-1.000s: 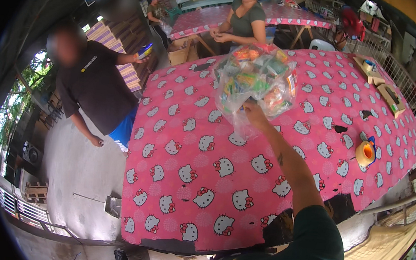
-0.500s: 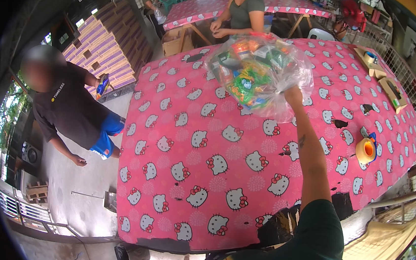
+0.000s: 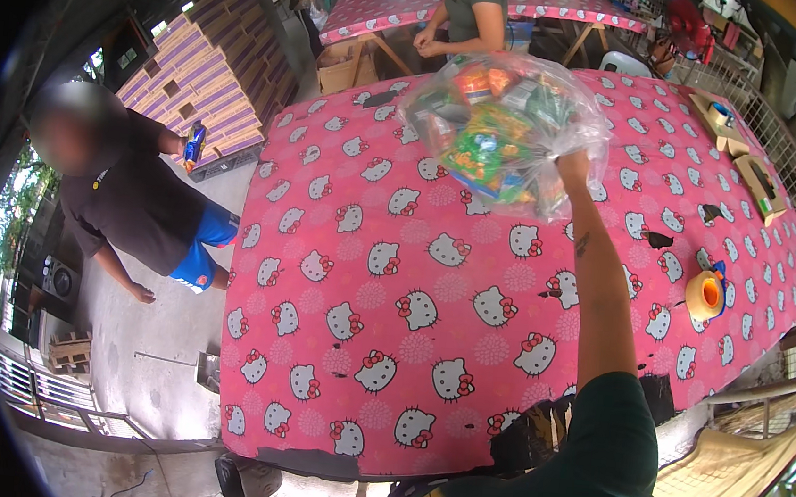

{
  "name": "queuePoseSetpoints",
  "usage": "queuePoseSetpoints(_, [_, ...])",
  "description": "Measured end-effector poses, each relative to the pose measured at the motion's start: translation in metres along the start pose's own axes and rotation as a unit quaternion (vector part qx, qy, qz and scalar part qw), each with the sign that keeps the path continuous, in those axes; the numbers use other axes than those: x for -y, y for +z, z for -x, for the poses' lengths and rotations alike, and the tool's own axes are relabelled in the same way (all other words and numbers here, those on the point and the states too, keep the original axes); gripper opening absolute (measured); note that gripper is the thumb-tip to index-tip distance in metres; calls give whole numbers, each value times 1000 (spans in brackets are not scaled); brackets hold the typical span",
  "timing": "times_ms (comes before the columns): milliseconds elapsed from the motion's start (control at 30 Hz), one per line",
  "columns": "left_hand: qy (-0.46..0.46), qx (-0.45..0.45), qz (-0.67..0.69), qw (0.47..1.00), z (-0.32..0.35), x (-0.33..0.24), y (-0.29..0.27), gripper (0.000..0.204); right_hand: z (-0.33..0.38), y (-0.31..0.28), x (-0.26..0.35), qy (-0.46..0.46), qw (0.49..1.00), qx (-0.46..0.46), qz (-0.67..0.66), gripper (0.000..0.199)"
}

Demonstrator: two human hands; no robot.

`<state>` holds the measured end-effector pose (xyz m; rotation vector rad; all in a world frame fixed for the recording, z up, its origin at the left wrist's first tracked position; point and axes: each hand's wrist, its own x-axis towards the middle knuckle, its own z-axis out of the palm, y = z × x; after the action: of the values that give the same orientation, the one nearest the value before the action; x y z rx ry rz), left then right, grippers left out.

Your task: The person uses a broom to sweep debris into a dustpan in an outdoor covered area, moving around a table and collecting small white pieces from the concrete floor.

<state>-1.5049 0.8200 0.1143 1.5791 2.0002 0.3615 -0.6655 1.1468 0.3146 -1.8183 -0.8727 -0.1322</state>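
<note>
A clear plastic bag (image 3: 503, 125) filled with colourful packets is gripped at its gathered edge by the right hand (image 3: 573, 164), closed on it and held out over the far side of the pink-patterned table (image 3: 390, 342). The left hand is not seen. An orange tape roll (image 3: 704, 294) lies near the table's right edge.

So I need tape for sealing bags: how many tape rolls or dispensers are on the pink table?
3: an orange tape roll near the table's right edge, and two cardboard-coloured tape dispensers, one at the far right corner and another just nearer. The clear snack bag may hide more.
</note>
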Motion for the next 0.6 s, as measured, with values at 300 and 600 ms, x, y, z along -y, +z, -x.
queuePoseSetpoints(300, [-16,-9,8,1000,3,-1,7,17,-19,-16,-32,177,976,-17,126,40])
queuePoseSetpoints(600, [-36,-16,-25,999,9,1,-18,19,13,10,-36,294,943,44,151,47])
